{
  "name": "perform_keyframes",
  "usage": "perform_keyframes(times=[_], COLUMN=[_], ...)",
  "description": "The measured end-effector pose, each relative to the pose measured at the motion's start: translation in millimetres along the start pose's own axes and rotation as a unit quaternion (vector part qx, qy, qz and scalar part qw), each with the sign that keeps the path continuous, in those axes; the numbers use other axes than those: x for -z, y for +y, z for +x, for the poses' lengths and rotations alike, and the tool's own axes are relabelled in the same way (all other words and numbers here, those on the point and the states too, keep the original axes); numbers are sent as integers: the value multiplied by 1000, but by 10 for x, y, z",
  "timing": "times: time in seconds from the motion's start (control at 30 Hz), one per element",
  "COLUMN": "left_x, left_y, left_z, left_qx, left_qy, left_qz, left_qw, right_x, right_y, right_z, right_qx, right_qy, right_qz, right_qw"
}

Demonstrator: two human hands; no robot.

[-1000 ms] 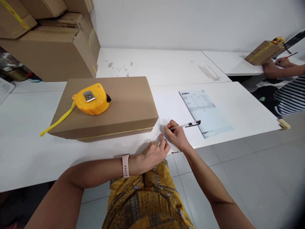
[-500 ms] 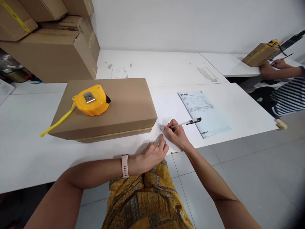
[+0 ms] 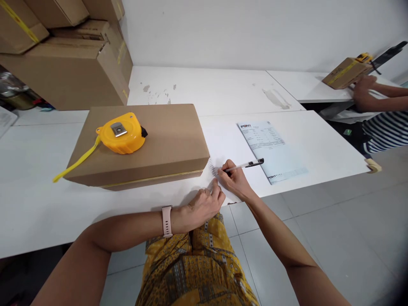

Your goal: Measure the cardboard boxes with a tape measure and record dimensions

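My right hand [image 3: 235, 180] is closed around a black-and-clear pen [image 3: 247, 165], its tip down on a spiral notebook [image 3: 212, 166]. The hand covers part of the white page, and any writing is too small to read. Just left of it, my left hand [image 3: 206, 205] rests at the table's front edge, fingers bent and slightly apart, the index fingertip on the notebook's lower part. A closed cardboard box [image 3: 168, 140] stands beside the notebook's spiral side. On top of the box lies a yellow tape measure [image 3: 124, 134] with a yellow strap hanging over the box's left side.
A printed light-blue booklet [image 3: 274, 153] lies right of my right hand on the white table [image 3: 325, 144]. Stacked cardboard boxes [image 3: 70, 72] stand at the back left. At the far right, a co-worker's hands [image 3: 365, 91] are beside a small box [image 3: 342, 73] with a yellow tape measure on it.
The pen's upper end has swung slightly left and down as my right hand shifts a little. My left hand stays put. The co-worker's hands have come together near the small box.
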State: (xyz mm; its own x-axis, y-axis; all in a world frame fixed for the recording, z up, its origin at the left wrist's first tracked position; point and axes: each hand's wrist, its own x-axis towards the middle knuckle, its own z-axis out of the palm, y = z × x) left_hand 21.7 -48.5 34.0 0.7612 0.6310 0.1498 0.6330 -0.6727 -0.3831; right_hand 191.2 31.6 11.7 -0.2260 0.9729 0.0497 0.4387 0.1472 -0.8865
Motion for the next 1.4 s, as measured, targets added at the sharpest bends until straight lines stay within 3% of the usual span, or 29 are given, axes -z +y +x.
perform_keyframes(times=[1.0, 1.4], left_x=[-53, 44], left_y=[25, -16], left_z=[-7, 20], left_qx=[7, -2], left_qy=[-8, -23], left_qz=[-14, -5], left_qw=[1000, 1000], right_x=[-14, -1], right_y=[-4, 12], right_z=[6, -1], right_qx=[-6, -7], right_qy=[17, 1], right_qz=[0, 8], right_qw=[1000, 1000])
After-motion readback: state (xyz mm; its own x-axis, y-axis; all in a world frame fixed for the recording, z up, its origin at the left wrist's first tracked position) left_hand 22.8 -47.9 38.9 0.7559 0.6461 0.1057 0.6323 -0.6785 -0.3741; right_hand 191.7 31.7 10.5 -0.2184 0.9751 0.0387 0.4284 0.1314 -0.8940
